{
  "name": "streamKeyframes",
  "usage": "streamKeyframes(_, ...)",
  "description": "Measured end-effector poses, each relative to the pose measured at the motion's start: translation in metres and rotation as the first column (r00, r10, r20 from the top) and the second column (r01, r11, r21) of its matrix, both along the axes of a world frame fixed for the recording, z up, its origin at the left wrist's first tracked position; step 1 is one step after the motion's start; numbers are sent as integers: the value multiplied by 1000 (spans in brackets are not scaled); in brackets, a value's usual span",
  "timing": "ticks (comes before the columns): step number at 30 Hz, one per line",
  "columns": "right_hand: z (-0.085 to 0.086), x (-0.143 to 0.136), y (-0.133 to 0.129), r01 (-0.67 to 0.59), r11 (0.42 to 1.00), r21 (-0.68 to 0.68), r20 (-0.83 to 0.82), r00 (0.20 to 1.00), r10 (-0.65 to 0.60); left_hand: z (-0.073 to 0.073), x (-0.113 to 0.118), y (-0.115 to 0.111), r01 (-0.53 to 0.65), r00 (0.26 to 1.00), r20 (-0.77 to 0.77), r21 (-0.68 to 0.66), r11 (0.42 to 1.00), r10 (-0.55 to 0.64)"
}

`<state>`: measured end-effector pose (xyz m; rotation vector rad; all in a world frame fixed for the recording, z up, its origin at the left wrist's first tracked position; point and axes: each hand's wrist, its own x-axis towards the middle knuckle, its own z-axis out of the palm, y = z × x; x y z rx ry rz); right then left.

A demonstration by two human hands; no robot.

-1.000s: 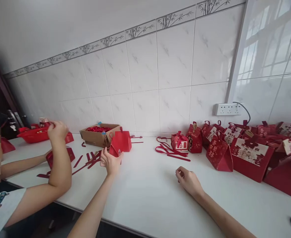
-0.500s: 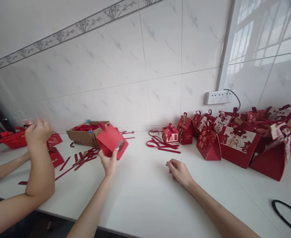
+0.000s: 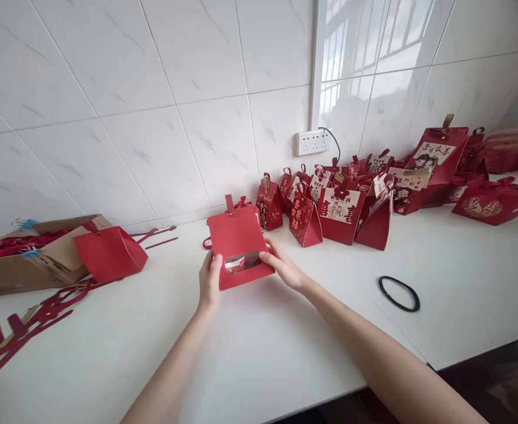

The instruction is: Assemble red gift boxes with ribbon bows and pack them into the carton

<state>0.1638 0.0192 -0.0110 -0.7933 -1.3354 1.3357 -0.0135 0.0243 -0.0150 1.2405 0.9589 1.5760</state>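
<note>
A red paper gift box (image 3: 236, 232) with an oval see-through window and a strap at its top is held between my two hands, above the white table. My left hand (image 3: 210, 280) grips its left edge, thumb on the front. At the lower right, my right hand (image 3: 282, 264) grips it with the thumb by the window. Behind it, a small ribboned box is mostly hidden. To the left, another red gift box (image 3: 109, 254) stands against a cardboard box (image 3: 33, 274) of dark red ribbon.
Many printed red gift boxes (image 3: 341, 215) stand along the wall at right. Loose ribbon strips (image 3: 42, 318) lie at left. A black loop (image 3: 399, 294) rests on the white table (image 3: 268, 353). Another person's blurred hand (image 3: 517, 139) shows at far right, near a wall socket (image 3: 312, 142).
The view has swung to the right. My left hand has carried the windowed gift box rightward, away from the cardboard box. My right hand, empty-looking before, has taken hold of it too.
</note>
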Motion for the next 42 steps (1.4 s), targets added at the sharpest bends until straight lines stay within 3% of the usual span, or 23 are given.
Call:
streamKeyframes(4, 3, -5, -4, -142, 972, -186, -92, 988, 127, 16, -6, -3, -99, 995, -15, -69, 993, 99)
streamKeyframes(6, 6, -6, -6, -246, 917, -314, -207, 960, 186, 21, -4, -5, 10, 1000, 16, -104, 995, -9)
streamKeyframes(9, 14, -4, -8, -353, 806, -475, -378, 909, 175, 25, 1, -11, 201, 977, 107, -169, 965, -185)
streamKeyframes(12, 20, 0, -10, -376, 755, -537, -440, 889, 129, 26, 4, -17, 261, 964, 99, -176, 949, -246)
streamKeyframes(20, 19, -2, -11, -278, 823, -494, -336, 935, 115, 21, 5, -15, 259, 966, 40, -117, 959, -256)
streamKeyframes(24, 14, -1, -9, -136, 928, -347, -253, 966, 47, 12, -2, -8, 183, 983, -8, -55, 982, -184)
streamKeyframes(26, 12, 0, -9, -16, 984, -178, -126, 992, -6, 8, -4, -5, 182, 981, -60, -49, 982, -185)
streamKeyframes(28, 13, 2, -11, 38, 999, 1, 18, 999, -38, 6, -5, -4, 171, 977, -113, -68, 983, -178)
streamKeyframes(32, 13, 1, -15, 89, 972, 217, 224, 965, -139, 10, -3, -7, 42, 976, -211, -60, 997, -54)
streamKeyframes(36, 4, -10, -20, 231, 864, 448, 363, 836, -412, 15, 3, -15, -136, 959, -253, -1, 991, 131)
streamKeyframes(38, -1, -17, -22, 190, 852, 488, 403, 816, -413, 15, 6, -20, -217, 928, -290, 85, 972, 232)
streamKeyframes(40, -4, -20, -24, 106, 870, 481, 433, 834, -341, 13, 8, -25, -182, 904, -345, 225, 957, 253)
streamKeyframes(42, -3, -19, -23, 89, 877, 472, 404, 862, -305, 12, 8, -28, 1, 904, -404, 336, 942, 143)
